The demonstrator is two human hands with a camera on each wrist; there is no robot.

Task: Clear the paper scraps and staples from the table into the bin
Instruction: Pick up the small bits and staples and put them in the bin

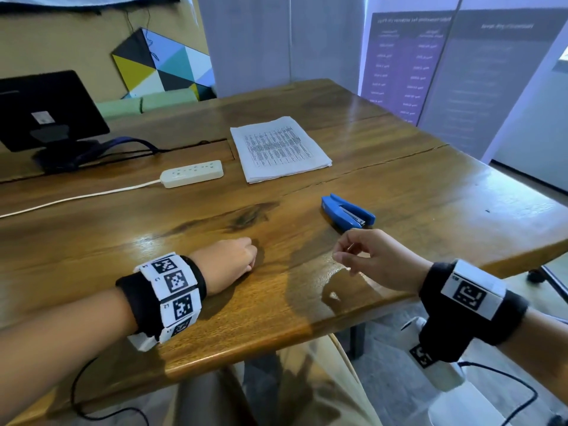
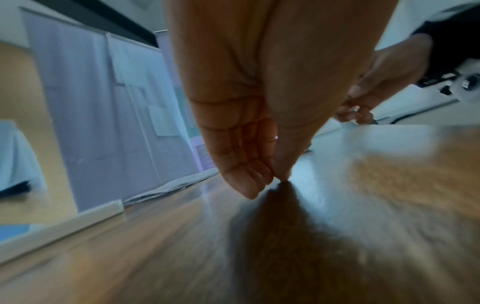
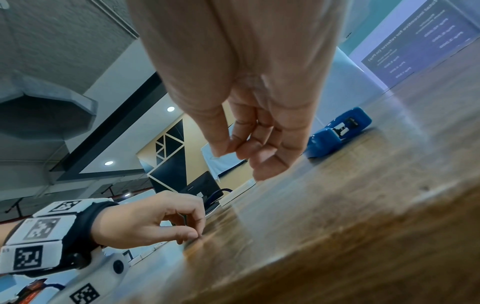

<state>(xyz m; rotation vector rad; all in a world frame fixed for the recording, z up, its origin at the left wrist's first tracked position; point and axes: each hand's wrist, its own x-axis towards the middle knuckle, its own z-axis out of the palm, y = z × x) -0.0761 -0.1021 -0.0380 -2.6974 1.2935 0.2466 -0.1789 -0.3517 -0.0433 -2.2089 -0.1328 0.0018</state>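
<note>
My left hand (image 1: 252,257) rests on the wooden table (image 1: 430,192) near its front edge. Its thumb and fingertips are pinched together right at the surface (image 2: 278,178), apparently on a tiny staple (image 3: 199,237). A small metal glint shows between its fingers in the left wrist view. My right hand (image 1: 338,253) hovers just above the table to the right. Its thumb and forefinger pinch a thin metal staple (image 2: 374,121), and the other fingers are loosely curled (image 3: 228,150). No paper scraps or bin are in view.
A blue stapler (image 1: 347,210) lies just beyond my right hand. Further back is a stack of printed sheets (image 1: 279,149), with a white power strip (image 1: 193,174) and its cable to the left. A black monitor (image 1: 46,109) stands at the back left.
</note>
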